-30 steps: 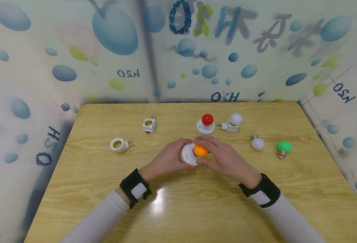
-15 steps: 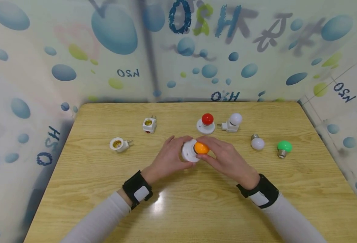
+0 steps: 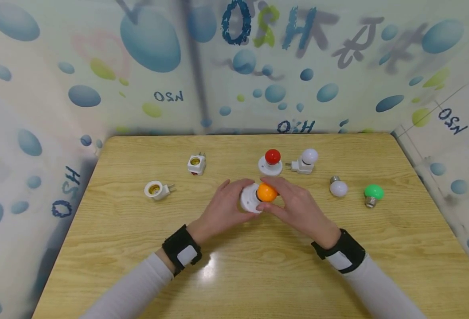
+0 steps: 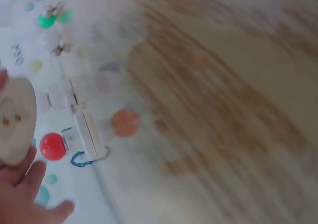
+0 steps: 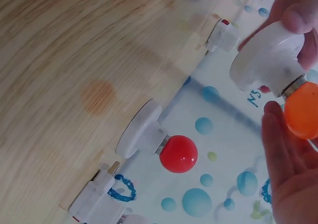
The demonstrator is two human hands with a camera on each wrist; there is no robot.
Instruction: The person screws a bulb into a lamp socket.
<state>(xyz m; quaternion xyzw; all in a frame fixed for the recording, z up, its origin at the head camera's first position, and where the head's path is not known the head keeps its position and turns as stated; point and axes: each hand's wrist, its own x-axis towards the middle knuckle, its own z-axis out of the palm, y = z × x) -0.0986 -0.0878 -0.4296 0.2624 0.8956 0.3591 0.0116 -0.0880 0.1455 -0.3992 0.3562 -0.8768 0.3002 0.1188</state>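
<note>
Over the middle of the table, my left hand (image 3: 225, 207) grips a round white lamp holder (image 3: 248, 199) by its rim. An orange light bulb (image 3: 267, 192) sits at the holder's mouth, and my right hand (image 3: 301, 210) has thumb and fingers around it. A strip of metal thread shows between bulb and holder in the right wrist view, where the orange bulb (image 5: 303, 112) is tilted along with the white holder (image 5: 268, 55). The left wrist view catches the holder's flat back (image 4: 17, 127), raised off the table.
Behind the hands stand a red bulb (image 3: 272, 157) in a round holder and a white bulb (image 3: 309, 157) in a plug-in socket. Loose white (image 3: 338, 188) and green (image 3: 373, 193) bulbs lie at right. Two plug-in sockets, one round (image 3: 154, 190), one square (image 3: 196, 165), lie at left.
The holder and orange bulb have shifted slightly right and away from me. My right fingers have changed position around the bulb, exposing more of it. The table items have not moved.
</note>
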